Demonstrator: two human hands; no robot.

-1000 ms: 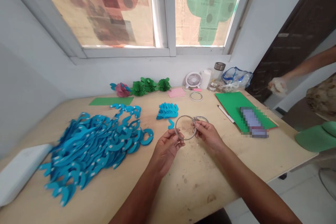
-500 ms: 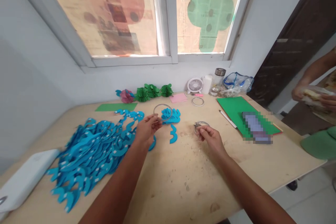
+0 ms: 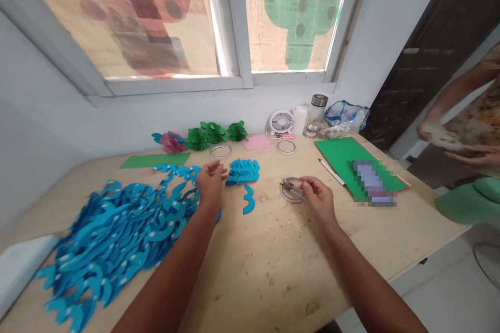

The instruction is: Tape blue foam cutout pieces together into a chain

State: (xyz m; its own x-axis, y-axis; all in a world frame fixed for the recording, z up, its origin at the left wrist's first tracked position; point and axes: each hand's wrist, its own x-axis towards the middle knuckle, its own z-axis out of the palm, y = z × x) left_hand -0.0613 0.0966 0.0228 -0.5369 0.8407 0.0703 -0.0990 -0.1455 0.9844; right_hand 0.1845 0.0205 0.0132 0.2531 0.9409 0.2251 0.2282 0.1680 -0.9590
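My left hand (image 3: pixel 211 182) hovers by the edge of a pile of blue wavy paper strips (image 3: pixel 128 234), its fingers loosely curled apart and nothing in them. Just beyond it a thin ring (image 3: pixel 221 146) lies on the table. Right of that hand is a neat stack of blue wavy pieces (image 3: pixel 244 170), with a single wavy piece (image 3: pixel 248 200) below. My right hand (image 3: pixel 319 200) has thumb and fingers closed at the right edge of another ring (image 3: pixel 287 199). A small pointed metal tool (image 3: pixel 291 187) lies across this ring; its far end is hidden near my fingers.
Along the wall stand paper flowers (image 3: pixel 197 138), a small fan (image 3: pixel 281 122) and a bottle (image 3: pixel 316 114). A third ring (image 3: pixel 286 153) lies before the fan. A pen (image 3: pixel 331 171) lies beside a green sheet (image 3: pixel 338 151) at right. Another person's hands (image 3: pixel 474 156) show beyond the table.
The ring in my left hand has been let go and lies near the paper flowers. My left hand is now emptied. The view has shifted slightly to the right.
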